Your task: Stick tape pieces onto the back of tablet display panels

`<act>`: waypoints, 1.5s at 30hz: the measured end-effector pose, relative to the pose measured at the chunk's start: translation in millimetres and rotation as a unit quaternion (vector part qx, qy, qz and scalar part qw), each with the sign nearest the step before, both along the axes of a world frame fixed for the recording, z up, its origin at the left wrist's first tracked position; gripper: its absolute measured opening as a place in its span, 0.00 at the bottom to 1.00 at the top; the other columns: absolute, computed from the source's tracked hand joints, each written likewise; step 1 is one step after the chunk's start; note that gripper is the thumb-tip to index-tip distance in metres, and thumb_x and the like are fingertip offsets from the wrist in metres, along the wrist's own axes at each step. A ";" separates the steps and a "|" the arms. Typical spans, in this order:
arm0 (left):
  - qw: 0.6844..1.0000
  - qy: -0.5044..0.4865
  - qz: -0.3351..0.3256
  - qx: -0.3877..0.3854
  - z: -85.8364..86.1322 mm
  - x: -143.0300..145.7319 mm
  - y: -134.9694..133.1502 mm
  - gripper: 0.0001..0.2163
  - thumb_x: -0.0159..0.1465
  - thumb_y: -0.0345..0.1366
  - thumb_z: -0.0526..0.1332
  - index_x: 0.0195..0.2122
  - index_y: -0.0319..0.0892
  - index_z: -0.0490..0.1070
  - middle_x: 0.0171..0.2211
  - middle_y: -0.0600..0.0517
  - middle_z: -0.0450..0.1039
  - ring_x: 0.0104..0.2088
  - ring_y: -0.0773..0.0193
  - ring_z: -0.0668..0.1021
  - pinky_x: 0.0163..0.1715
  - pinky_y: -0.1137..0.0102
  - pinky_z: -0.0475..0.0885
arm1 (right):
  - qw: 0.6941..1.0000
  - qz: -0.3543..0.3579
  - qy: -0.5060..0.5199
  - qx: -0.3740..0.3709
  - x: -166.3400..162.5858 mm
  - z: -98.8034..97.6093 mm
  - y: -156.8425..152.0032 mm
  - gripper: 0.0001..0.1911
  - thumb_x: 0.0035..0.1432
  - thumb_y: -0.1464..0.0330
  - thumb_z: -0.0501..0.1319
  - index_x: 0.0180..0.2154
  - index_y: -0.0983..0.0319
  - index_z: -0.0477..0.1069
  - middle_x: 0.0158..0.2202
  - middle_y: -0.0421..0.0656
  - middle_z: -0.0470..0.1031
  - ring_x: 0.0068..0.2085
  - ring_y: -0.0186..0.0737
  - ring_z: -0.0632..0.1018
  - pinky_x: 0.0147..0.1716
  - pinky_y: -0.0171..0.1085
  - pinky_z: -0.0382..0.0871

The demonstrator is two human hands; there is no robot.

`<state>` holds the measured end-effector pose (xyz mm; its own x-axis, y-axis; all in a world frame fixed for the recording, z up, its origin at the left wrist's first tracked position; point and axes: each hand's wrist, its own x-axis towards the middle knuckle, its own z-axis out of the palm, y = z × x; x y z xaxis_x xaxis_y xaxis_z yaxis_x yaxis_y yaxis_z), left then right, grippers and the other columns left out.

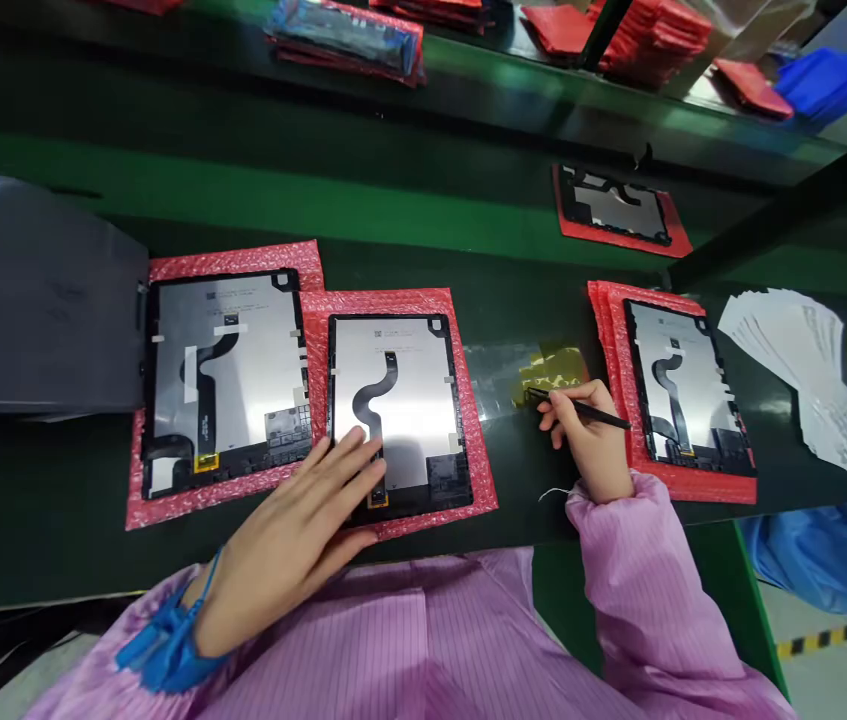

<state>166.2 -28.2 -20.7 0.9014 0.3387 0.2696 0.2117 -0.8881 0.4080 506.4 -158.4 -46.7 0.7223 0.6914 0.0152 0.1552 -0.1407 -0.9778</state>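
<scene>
My left hand (pixel 310 515) lies with fingers stretched out over the lower left of a tablet screen panel (pixel 423 400), its silver back facing up. A black flex cable (pixel 368 400) runs down this panel, its lower part partly behind my fingers. The panel rests on a red bubble-wrap bag (pixel 477 470). My right hand (pixel 580 435) is closed around black tweezers (pixel 595 412). The tweezers' tip touches or hovers at the yellow film tape (pixel 554 370) stuck on the bench, beside clear tape (pixel 494 375).
Another panel (pixel 250 380) on red bubble wrap lies left, beside a grey bin (pixel 40 300). A panel (pixel 682 370) sits on stacked red bags at right, near fanned white sheets (pixel 790 345). One more panel (pixel 614 210) lies farther back. A shelf (pixel 468 60) with bags crosses above.
</scene>
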 end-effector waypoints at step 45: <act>0.996 -0.017 -0.019 -0.081 -29.6 -2.4 -14.9 0.18 0.76 0.35 0.57 0.65 0.40 0.66 0.62 0.44 0.75 0.71 0.51 0.66 0.70 0.46 0.63 | 0.993 0.093 0.065 -0.008 -169.3 10.1 -18.9 0.14 0.68 0.63 0.65 0.31 0.57 0.66 0.29 0.40 0.84 0.23 0.35 0.83 0.17 0.30 0.74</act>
<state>163.8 -43.0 -50.3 0.9061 0.3456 0.2438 0.1628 -0.8170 0.5532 337.1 -177.4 -36.6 0.5765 0.8130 -0.0821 0.0533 -0.1377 -0.9890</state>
